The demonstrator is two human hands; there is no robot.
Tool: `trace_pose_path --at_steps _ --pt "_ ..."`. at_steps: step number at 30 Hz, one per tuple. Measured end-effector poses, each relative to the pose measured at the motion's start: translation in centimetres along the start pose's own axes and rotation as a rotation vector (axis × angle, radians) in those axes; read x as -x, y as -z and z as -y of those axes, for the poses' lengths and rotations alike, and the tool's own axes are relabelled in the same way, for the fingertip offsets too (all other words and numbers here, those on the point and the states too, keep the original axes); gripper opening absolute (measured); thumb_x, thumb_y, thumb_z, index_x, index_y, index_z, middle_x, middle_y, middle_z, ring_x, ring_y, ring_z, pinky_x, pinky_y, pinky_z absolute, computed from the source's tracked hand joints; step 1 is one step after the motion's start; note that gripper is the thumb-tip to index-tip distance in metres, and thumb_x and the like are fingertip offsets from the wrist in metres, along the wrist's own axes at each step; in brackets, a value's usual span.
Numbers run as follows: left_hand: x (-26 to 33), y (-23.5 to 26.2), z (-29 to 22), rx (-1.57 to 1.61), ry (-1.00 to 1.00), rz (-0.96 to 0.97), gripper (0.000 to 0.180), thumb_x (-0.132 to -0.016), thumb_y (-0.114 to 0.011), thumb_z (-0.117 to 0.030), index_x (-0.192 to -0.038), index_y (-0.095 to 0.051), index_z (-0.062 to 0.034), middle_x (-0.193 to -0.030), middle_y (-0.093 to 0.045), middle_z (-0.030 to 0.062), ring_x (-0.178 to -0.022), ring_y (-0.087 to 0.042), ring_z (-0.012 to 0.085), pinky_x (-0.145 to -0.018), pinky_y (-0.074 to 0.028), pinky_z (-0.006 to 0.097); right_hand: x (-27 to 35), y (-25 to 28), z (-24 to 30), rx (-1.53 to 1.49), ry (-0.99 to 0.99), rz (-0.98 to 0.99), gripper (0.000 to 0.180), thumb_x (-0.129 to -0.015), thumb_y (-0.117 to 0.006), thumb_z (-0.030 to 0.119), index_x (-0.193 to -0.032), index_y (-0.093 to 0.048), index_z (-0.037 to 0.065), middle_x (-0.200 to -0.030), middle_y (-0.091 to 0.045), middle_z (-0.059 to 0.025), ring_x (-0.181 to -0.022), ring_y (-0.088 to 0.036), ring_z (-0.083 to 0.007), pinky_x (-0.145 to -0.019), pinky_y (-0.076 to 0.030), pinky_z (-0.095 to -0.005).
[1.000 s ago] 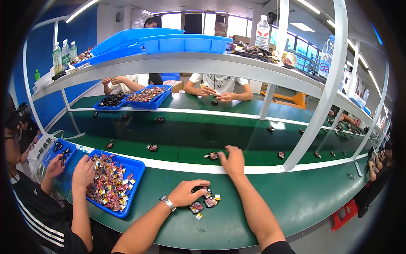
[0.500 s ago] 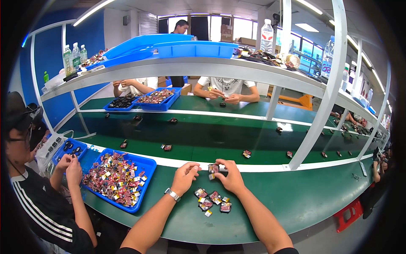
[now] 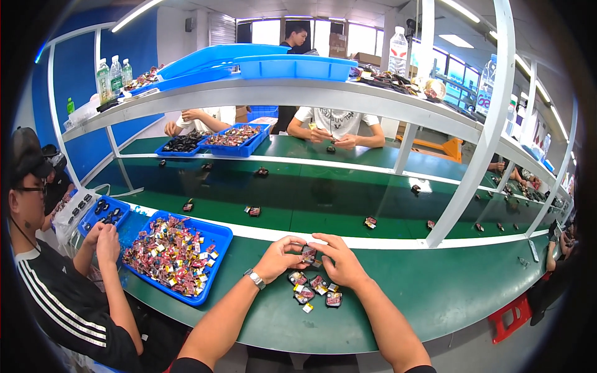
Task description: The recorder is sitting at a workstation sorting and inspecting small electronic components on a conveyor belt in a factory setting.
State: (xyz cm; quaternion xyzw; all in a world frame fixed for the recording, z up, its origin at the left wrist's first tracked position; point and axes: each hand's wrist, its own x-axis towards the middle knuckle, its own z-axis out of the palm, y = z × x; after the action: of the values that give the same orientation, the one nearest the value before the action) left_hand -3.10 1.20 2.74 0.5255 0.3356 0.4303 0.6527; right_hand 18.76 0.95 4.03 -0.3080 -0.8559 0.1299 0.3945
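Note:
A small black casing with a reddish circuit board (image 3: pixel 308 253) is held up off the green worktop between my hands. My left hand (image 3: pixel 278 261), with a wristwatch, pinches it from the left. From the right, my right hand (image 3: pixel 344 266) curls its fingers over the upper edge, its thumb lower down beside the piece. The fingers partly cover the casing. Just below my hands lies a loose group of several similar casings with boards (image 3: pixel 319 285). A small silver and yellow battery-like piece (image 3: pixel 308 308) lies at the near edge of that group.
To my left stands a blue tray (image 3: pixel 214 273) heaped with reddish boards, beside a co-worker in a black shirt (image 3: pixel 62 304). A dark green conveyor belt (image 3: pixel 311 214) carrying spaced casings runs beyond a white rail. A slanting white post (image 3: pixel 466 161) and an overhead shelf (image 3: pixel 298 90) frame the worktop.
My left hand has closed in on the casing, which earlier sat in my right hand alone. Items on the belt have shifted slightly right in the picture, as has the whole view.

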Motion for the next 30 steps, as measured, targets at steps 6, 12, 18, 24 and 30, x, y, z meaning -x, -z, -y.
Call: trace_pose_path --at_steps 6,12,18,24,30 --pt "0.3 -0.5 0.0 -0.006 0.006 0.004 0.046 -0.089 -0.055 0.005 -0.134 -0.045 0.0004 -0.118 -0.057 0.0135 -0.100 -0.067 0.0218 -0.087 -0.058 0.029 0.0 -0.6 0.6 0.112 0.039 -0.035 0.031 -0.079 -0.070 0.004 -0.110 -0.066 0.011 -0.131 -0.054 -0.0110 -0.118 -0.054 -0.0307 -0.095 -0.049 -0.0398" --pt "0.1 -1.0 0.2 -0.014 0.038 0.050 0.045 -0.089 -0.056 0.004 -0.133 -0.045 0.0023 -0.123 -0.057 0.0141 -0.102 -0.066 0.0205 -0.089 -0.058 0.031 0.1 -0.4 0.3 0.121 0.024 0.020 0.021 -0.077 -0.072 0.007 -0.098 -0.068 0.009 -0.127 -0.057 -0.0096 -0.118 -0.053 -0.0311 -0.097 -0.047 -0.0407" --pt "0.1 -0.5 0.6 -0.005 0.002 0.105 0.043 -0.090 -0.054 0.005 -0.131 -0.047 0.0018 -0.125 -0.058 0.0131 -0.104 -0.064 0.0189 -0.090 -0.057 0.032 0.3 -1.3 0.3 0.016 -0.086 -0.046 0.009 -0.080 -0.070 0.009 -0.089 -0.069 0.007 -0.125 -0.059 -0.0077 -0.118 -0.053 -0.0292 -0.097 -0.046 -0.0389" --pt "0.2 -0.7 0.5 -0.024 -0.015 0.112 0.042 -0.091 -0.053 0.004 -0.132 -0.046 0.0024 -0.126 -0.057 0.0136 -0.109 -0.062 0.0191 -0.091 -0.056 0.033 0.1 -1.0 0.6 0.023 -0.104 -0.013 0.010 -0.082 -0.068 0.011 -0.090 -0.069 0.007 -0.126 -0.058 -0.0088 -0.119 -0.052 -0.0290 -0.098 -0.046 -0.0387" --pt "0.0 -0.7 0.9 -0.065 0.014 0.124 0.035 -0.096 -0.050 0.002 -0.131 -0.047 0.0015 -0.123 -0.058 0.0116 -0.108 -0.062 0.0181 -0.092 -0.057 0.033 0.6 -0.6 0.0 -0.082 -0.087 0.056 0.009 -0.082 -0.067 0.012 -0.088 -0.068 0.006 -0.127 -0.057 -0.0097 -0.122 -0.050 -0.0299 -0.101 -0.044 -0.0400"
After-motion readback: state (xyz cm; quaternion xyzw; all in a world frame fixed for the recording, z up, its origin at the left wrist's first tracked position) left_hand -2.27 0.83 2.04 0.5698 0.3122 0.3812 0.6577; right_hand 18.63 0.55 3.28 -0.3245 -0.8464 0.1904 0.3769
